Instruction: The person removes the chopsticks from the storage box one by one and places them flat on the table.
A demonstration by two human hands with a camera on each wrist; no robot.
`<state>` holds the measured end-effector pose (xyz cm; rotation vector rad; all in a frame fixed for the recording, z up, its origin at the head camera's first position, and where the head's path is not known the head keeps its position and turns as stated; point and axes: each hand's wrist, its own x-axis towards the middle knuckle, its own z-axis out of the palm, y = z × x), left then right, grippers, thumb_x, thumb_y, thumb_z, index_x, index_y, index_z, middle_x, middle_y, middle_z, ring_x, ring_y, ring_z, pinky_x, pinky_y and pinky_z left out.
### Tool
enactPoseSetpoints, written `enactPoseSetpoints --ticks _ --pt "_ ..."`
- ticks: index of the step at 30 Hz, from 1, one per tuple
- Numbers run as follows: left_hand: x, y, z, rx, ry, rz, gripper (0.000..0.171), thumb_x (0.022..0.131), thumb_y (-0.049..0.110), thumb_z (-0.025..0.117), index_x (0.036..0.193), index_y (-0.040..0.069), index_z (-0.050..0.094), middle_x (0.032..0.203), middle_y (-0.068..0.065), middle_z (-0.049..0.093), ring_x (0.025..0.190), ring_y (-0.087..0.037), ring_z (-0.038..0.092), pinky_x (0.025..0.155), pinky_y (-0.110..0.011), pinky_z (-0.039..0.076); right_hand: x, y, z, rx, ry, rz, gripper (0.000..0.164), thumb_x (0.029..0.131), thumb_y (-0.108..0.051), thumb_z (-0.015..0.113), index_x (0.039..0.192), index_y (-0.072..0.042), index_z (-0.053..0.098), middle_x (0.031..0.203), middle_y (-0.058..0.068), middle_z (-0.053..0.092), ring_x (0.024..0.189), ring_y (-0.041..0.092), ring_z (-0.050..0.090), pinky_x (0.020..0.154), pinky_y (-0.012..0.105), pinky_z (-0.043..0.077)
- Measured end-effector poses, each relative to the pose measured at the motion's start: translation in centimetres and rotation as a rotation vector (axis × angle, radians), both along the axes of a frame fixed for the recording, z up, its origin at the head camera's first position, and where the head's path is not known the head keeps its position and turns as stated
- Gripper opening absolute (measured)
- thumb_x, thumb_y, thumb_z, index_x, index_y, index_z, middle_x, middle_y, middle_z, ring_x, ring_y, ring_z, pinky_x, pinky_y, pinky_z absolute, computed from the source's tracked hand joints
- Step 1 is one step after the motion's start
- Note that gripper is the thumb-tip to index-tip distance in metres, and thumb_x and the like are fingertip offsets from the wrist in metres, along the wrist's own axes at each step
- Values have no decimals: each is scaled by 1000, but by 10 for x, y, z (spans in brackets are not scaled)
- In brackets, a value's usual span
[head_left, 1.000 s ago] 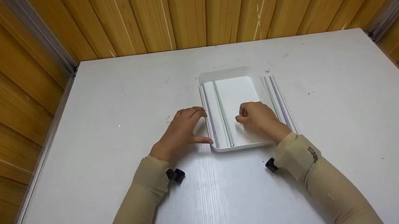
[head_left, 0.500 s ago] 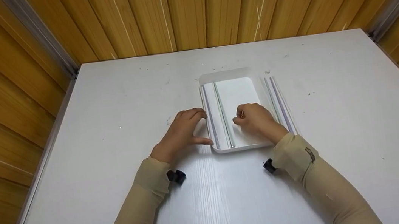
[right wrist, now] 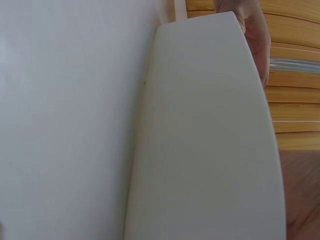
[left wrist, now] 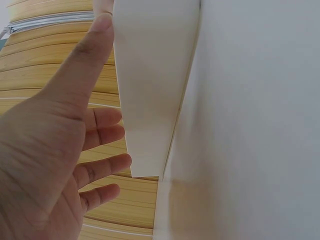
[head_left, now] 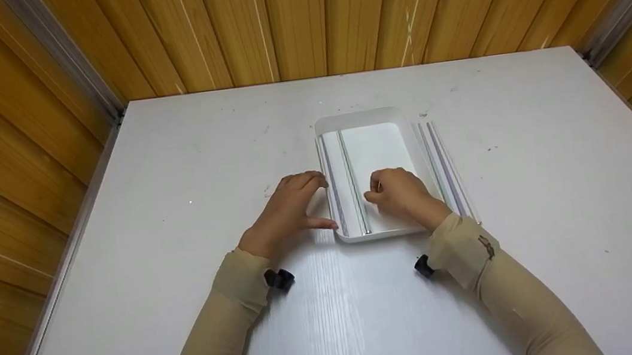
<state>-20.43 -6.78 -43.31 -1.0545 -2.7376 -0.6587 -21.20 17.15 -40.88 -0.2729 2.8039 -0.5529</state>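
"Left hand (head_left: pixel 289 205)?"

"A wide grip — fingers and thumb spread against the smooth white wall of the round-cornered tray (head_left: pixel 378 142)."

"And the right hand (head_left: pixel 405 192)?"

"Its fingers curl over the tray's flat floor; whether that grip pinches anything, I can't tell."

"What lies inside?"

"A slim greenish rod (head_left: pixel 353 179) and a purple rod (head_left: pixel 335 190), both straight — with loose rods (head_left: pixel 445 167) beside the tray on the white table (head_left: pixel 136 236)."

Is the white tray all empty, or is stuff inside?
Not empty: a purple stick and a green stick lie inside the white tray, near the left hand. Some floor shows bare.
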Motion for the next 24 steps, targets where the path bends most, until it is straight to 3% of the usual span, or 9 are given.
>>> enactPoseSetpoints --ticks 24 --pt "0 0 1 10 27 -14 73 66 54 78 116 6 56 130 -7 59 125 -24 53 110 -41 40 8 -12 -6 37 14 55 18 87 -26 60 77 -11 62 70 0 58 67 16 50 58 27 39"
